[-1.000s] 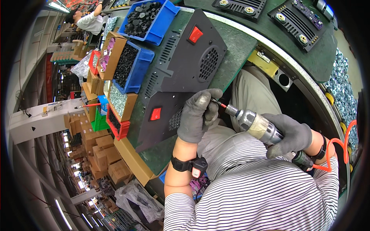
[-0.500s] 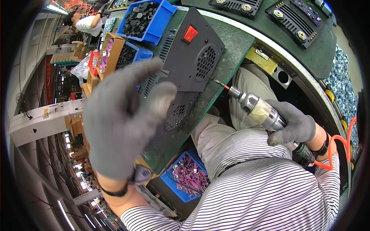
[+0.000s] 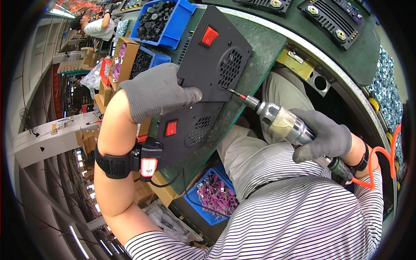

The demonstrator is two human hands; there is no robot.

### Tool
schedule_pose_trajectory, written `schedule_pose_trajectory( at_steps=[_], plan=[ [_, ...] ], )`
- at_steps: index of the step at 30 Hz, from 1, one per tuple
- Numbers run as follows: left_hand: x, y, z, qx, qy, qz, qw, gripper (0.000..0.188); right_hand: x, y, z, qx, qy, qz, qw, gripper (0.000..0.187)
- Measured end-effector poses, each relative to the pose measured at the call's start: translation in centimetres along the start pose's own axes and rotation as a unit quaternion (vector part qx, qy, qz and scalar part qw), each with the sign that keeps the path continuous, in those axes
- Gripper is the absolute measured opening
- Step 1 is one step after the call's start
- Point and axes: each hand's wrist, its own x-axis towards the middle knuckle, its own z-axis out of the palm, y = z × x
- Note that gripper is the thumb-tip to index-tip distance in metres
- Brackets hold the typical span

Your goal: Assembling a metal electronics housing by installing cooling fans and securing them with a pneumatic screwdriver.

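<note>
Two black metal casings lie on the green bench mat, edge to edge. The upper casing (image 3: 203,65) has a red rocker switch (image 3: 209,36) and a honeycomb fan grille (image 3: 229,67); the lower casing (image 3: 184,141) carries the same features. My left hand (image 3: 158,91), in a grey glove, is closed on the upper casing's left edge, thumb lying on its face and fingers partly hidden. My gloved right hand (image 3: 325,135) grips an air screwdriver (image 3: 284,121). Its bit points at the panel's lower corner below the grille, and contact with a screw cannot be made out.
Blue bins of black caps (image 3: 162,21) and dark small parts (image 3: 143,63) stand at the far left. A blue bin of purple-sleeved parts (image 3: 216,195) sits below the bench. An orange air hose (image 3: 381,154) coils at right. Black finned plates (image 3: 329,26) lie at the far right.
My left hand has come down from above the casings onto the upper casing's edge, uncovering the lower red switch. The screwdriver has moved left, its bit now at the panel's corner.
</note>
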Motion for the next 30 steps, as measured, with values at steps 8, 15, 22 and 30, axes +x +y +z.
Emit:
schedule_pose_trajectory(
  at_steps=[8, 15, 22, 30],
  plan=[
    [-0.3, 0.0, 0.5, -0.032, 0.021, 0.086, 0.996, 0.033, 1.1, -0.4, 0.6, 0.061, 0.002, 0.009, 0.998, 0.059],
    [-0.3, -0.2, 0.7, -0.001, 0.031, 0.059, 0.998, 0.034, 2.1, -1.6, 0.9, 0.08, 0.0, 0.062, 0.995, 0.053],
    [0.0, -1.0, 0.9, -0.062, 0.033, 0.073, 0.995, 0.036, 2.4, -3.1, 1.0, 0.16, -0.012, 0.074, 0.984, 0.049],
    [-3.3, 0.1, 0.6, -0.151, 0.295, 0.127, 0.935, 0.048, 1.0, -2.9, 0.7, 0.038, -0.003, 0.038, 0.999, 0.05]
  ],
)
